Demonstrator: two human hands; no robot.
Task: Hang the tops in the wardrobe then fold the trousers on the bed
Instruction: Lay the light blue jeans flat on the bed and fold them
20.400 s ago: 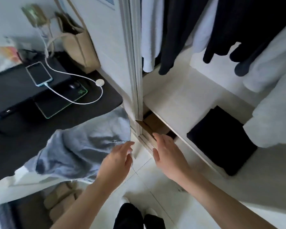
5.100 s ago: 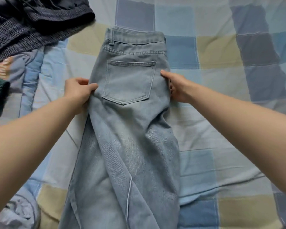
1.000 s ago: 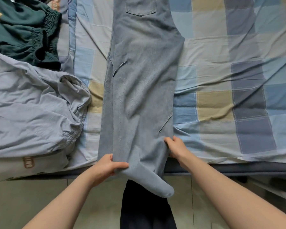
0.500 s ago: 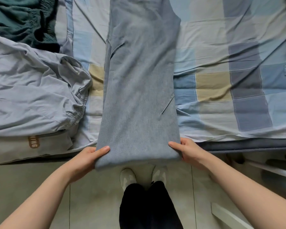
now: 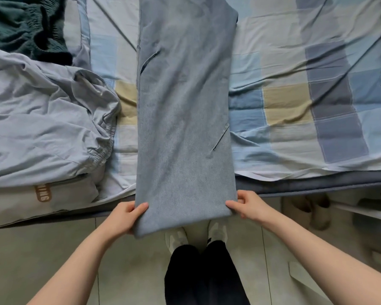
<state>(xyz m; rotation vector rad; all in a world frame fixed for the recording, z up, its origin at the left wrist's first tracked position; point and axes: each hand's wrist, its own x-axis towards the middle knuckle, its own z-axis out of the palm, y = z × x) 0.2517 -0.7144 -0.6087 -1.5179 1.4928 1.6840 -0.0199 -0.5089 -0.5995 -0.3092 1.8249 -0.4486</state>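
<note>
Jeans lie as one long strip running from the bottom centre of the frame straight up to the top edge, their long axis pointing directly away from both grips. The folded lower end overhangs the bed edge, and it is there that they are held. At lower left of centre the left hand pinches the left corner, thumb on top and fingers curled beneath. At lower right of centre the right hand pinches the right corner the same way. Both hands sit level with each other, equally near the cloth, so the likely next move is a joint lift carrying this end up the frame over the strip.

Left of the strip, a grey garment lies just beside it, with a dark green one in the upper left corner. To the right the checked sheet gives open room. Below, the person's feet stand under the hanging end.
</note>
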